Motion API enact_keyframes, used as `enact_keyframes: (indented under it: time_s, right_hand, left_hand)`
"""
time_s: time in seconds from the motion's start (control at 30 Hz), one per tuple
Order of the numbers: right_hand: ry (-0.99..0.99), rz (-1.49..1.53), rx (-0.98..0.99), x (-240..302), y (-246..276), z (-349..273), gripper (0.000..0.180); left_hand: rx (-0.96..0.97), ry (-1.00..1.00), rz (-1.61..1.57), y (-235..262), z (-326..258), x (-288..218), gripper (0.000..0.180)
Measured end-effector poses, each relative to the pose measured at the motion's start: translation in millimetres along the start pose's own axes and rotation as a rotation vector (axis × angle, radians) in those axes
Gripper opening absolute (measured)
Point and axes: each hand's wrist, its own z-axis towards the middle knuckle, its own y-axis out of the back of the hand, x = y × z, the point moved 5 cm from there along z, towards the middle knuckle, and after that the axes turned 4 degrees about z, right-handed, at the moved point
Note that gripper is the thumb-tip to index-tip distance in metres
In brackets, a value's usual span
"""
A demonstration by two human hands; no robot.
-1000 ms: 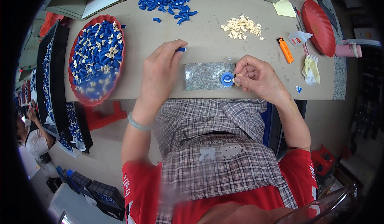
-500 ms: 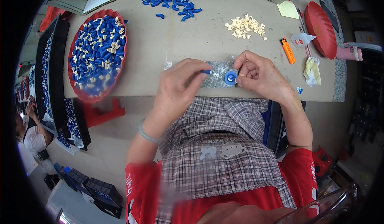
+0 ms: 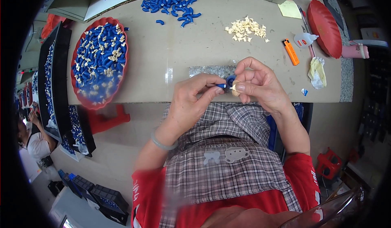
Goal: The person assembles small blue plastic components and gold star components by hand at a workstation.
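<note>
Seeing: both hands meeting at the beige tabletop edge
left hand: grip pinched shut on small blue plastic tube piece
right hand: grip closed on small cream plastic piece
tip: I'd line up both axes, push straight

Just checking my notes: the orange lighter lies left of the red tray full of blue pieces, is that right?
Not quite. The head view shows the lighter lying right of the tray of blue pieces, beyond the cream pile.

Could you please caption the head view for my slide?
Left hand and right hand join a blue plastic piece and cream piece.
</note>
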Motion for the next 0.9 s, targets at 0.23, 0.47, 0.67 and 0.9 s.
enact_keyframes:
  time_s: [0.23, 0.47, 0.67, 0.9]
  right_hand:
    - [0.012, 0.013, -0.024, -6, -1, -1, 0.026]
    - [0.049, -0.053, -0.06, -9, -3, -3, 0.029]
    - [0.055, -0.158, -0.115, -6, -10, -4, 0.028]
    - [0.12, -0.135, -0.194, -7, -14, -9, 0.028]
  left_hand:
    - [-0.008, -0.008, -0.052, -6, -3, 3, 0.015]
    - [0.005, -0.016, -0.062, -8, -3, 2, 0.013]
    - [-0.057, -0.426, 0.393, -7, -2, -20, 0.016]
    - [-0.179, -0.569, 0.54, -10, -9, -29, 0.017]
